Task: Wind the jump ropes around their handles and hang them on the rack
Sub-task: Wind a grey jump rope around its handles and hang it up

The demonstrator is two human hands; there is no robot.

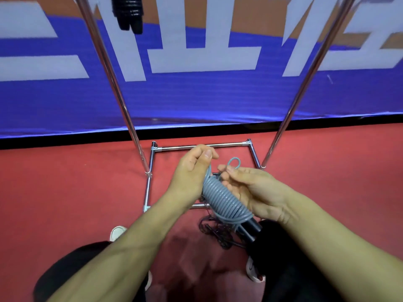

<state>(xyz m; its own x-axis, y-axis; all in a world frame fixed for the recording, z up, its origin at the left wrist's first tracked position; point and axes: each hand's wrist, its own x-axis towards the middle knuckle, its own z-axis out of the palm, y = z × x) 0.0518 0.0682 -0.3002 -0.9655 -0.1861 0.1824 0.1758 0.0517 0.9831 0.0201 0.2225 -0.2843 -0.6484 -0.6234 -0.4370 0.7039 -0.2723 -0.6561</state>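
The grey jump rope (222, 198), coiled round its black handles (250, 228), sits at centre; the right hand (255, 190) grips it, the left hand (194, 168) pinches its strand. The rack (150, 171) stands at twelve o'clock.

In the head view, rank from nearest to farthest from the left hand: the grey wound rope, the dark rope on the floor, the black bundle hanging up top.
From the left hand:
1. Grey wound rope, in its grip.
2. Dark rope, on the floor below.
3. Black bundle, hanging at top.
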